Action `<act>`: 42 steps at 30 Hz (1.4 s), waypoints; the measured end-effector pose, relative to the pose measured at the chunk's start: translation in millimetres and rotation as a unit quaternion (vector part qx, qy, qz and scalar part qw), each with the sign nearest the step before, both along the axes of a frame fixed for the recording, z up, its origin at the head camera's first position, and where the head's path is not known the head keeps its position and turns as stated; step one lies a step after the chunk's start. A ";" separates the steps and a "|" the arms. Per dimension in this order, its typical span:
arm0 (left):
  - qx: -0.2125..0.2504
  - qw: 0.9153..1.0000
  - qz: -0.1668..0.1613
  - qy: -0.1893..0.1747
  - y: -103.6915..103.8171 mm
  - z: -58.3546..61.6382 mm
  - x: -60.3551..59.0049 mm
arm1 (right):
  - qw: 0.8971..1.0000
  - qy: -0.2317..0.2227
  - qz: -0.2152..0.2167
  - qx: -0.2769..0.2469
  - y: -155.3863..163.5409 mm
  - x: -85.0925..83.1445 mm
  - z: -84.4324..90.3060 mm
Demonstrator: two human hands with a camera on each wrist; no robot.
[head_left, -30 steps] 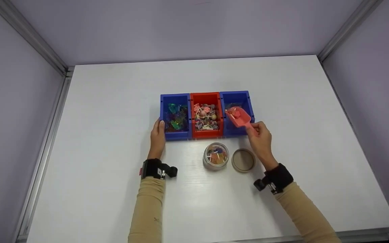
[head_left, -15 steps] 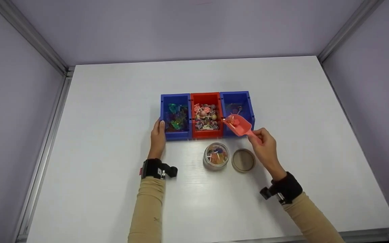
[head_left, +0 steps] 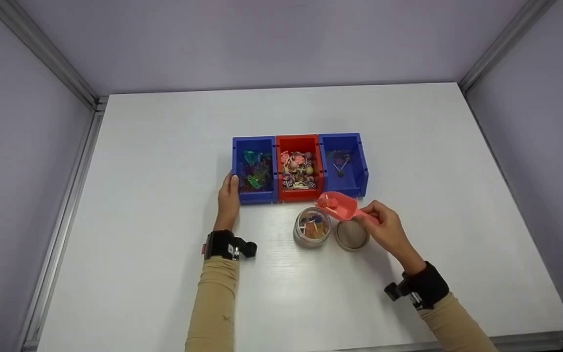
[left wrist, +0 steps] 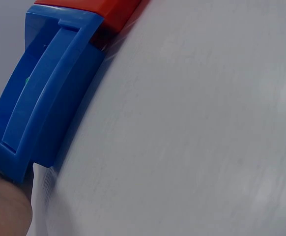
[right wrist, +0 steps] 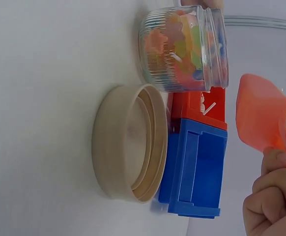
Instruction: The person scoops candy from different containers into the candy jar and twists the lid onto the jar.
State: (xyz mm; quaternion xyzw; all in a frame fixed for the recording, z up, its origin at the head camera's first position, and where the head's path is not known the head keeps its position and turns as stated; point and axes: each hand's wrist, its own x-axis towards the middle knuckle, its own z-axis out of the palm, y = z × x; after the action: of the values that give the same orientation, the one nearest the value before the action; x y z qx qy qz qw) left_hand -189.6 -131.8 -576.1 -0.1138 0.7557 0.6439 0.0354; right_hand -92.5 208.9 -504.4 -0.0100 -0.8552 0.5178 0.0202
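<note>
Now our right hand (head_left: 384,227) pinches the pink scoop (head_left: 341,205) over the candy jar (head_left: 313,227); we tip slowly, while our left hand (head_left: 227,195), fingers straight, steadies the left blue bin (head_left: 254,168).

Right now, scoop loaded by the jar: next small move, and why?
Probably tip the pink scoop forward over the open jar. The right hand holds it loaded at the jar's rim, lid lying off beside it, while the left hand steadies the left blue bin.
</note>
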 end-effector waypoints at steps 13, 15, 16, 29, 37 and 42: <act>-0.007 1.000 0.001 -0.019 -1.1 2.1 -0.4 | 0.990 0.054 0.117 0.053 18.0 15.0 -5.7; -0.007 1.000 -0.001 -0.024 -1.3 2.5 -0.4 | 0.984 0.063 0.152 0.067 21.2 14.7 -3.3; -0.007 1.000 -0.002 -0.025 -1.4 2.7 -0.3 | 0.981 0.066 0.168 0.075 22.7 14.4 -1.3; 0.003 1.000 -0.003 -0.018 -1.1 2.1 0.6 | 0.961 0.042 0.217 0.169 23.2 9.3 24.2; -0.004 1.000 -0.001 -0.013 -2.1 1.6 0.4 | 0.955 0.029 0.202 0.216 9.6 9.7 37.4; -0.008 1.000 -0.002 -0.025 -1.2 1.9 0.5 | 0.951 0.011 0.191 0.242 -4.6 11.4 46.4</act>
State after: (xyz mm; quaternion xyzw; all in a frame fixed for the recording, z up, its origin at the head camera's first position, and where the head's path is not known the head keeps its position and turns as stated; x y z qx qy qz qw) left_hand -189.1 -133.0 -574.3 -0.1287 0.7602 0.6344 0.0548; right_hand -81.1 204.3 -458.0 0.1643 -0.9406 0.2892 -0.0674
